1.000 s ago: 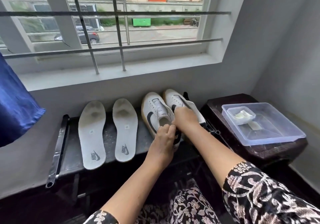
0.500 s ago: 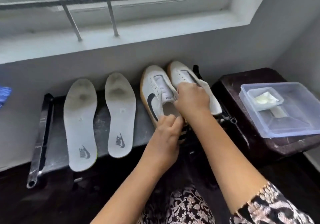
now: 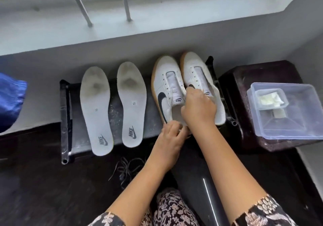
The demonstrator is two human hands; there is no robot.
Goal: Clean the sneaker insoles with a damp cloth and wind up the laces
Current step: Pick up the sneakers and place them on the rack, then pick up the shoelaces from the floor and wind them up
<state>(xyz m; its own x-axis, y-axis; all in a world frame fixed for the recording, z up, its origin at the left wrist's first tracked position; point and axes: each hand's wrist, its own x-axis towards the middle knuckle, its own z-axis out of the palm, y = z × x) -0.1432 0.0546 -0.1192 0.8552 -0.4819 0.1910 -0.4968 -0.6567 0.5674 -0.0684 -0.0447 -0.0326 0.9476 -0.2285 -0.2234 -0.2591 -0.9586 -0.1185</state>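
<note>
Clear plastic tub (image 3: 288, 113), right of frame, on a dark stool (image 3: 248, 79). Inside it, at its upper left corner, a smaller clear container (image 3: 267, 98) holding a pale folded cloth (image 3: 268, 99); the rest of the tub's contents cannot be made out.

Two white insoles, centre left, side by side on a dark rack (image 3: 64, 120), heels toward the lower edge. Left insole (image 3: 96, 110) and right insole (image 3: 132, 103) each carry a grey smudge at the forefoot and a dark logo at the heel.

Two white sneakers, centre, just beside the insoles, toes to the wall, gum soles, eyelets empty. Left sneaker (image 3: 166, 86) bears a dark swoosh; right sneaker (image 3: 201, 79) touches it.

Black laces (image 3: 127, 169), loose tangle on the dark floor below the rack.

Left hand (image 3: 172, 136): fingers curled, pinching the heel rim of the left sneaker. Right hand (image 3: 199, 106): fingers closed over the right sneaker's collar.

Blue fabric (image 3: 10, 101), left edge.
</note>
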